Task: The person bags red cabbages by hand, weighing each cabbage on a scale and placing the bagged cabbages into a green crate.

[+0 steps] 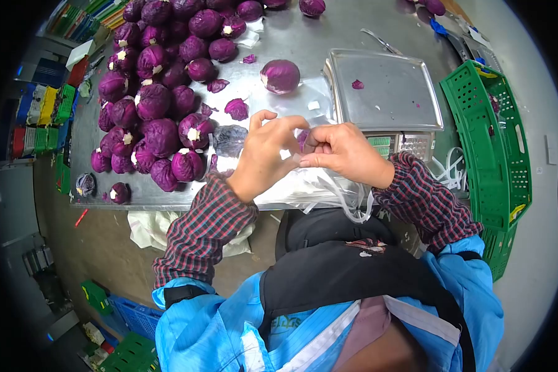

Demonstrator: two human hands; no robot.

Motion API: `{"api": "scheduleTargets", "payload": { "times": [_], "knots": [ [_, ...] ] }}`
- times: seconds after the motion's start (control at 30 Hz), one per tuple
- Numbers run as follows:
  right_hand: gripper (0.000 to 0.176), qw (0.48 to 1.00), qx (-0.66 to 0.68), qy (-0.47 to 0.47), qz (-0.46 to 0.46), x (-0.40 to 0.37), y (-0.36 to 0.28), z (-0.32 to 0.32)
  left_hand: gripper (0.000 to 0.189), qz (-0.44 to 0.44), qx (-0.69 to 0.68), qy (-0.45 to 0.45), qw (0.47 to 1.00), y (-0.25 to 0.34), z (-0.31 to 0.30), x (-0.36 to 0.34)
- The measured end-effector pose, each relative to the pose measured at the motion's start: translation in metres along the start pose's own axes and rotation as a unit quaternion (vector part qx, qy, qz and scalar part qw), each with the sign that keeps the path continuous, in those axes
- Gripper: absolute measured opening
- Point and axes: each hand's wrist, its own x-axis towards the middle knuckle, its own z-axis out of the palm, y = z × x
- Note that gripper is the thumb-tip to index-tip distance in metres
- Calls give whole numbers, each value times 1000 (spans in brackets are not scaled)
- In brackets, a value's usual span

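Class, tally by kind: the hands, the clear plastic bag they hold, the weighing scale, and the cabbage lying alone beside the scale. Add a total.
hands: 2, left hand, right hand
clear plastic bag: 1
weighing scale: 1
lone cabbage: 1
total: 5

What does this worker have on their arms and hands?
The left hand and right hand are bare, with no gloves, and no ring or watch shows. A dark red-and-navy plaid shirt sleeve covers each forearm down to the wrist: left sleeve, right sleeve. Above these sit the light blue jacket sleeves, which end in a dark band.
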Motion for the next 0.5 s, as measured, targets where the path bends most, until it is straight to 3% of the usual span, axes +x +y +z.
{"api": "scheduleTargets", "payload": {
  "times": [0.07, 0.13, 0.27, 0.3, 0.33, 0.37, 0.4, 0.43, 0.5],
  "knots": [
    [24, 999, -15, 16, -33, -3, 2, 4, 52, -17, 7, 1, 1000, 2, 2, -1],
    [22, 970, -157, 80, -166, -4, 2, 7, 51, -33, 19, 10, 999, 3, 5, 0],
    [21, 981, -79, 54, -167, -6, 4, 3, 53, -36, 6, 10, 999, 6, 2, -3],
    [17, 988, 132, 20, -73, -15, -6, -13, 53, -37, 6, 10, 999, 5, -1, -4],
    [14, 941, 336, -17, 28, -28, -15, -31, 54, -51, 6, 21, 998, 3, -3, -6],
    [10, 963, 224, 133, 62, -53, -21, -57, 55, -68, 6, 34, 997, 1, -6, -10],
    [9, 899, 363, 216, -118, -68, -30, -85, 57, -61, 6, 31, 998, 1, -11, -13],
    [27, 770, 576, 207, -181, -86, -34, -124, 57, -64, 4, 32, 997, 0, -14, -17],
    [29, 743, 549, 293, -244, -143, -7, -192, 61, -20, 60, 43, 997, -2, -20, -26]
  ]
}}
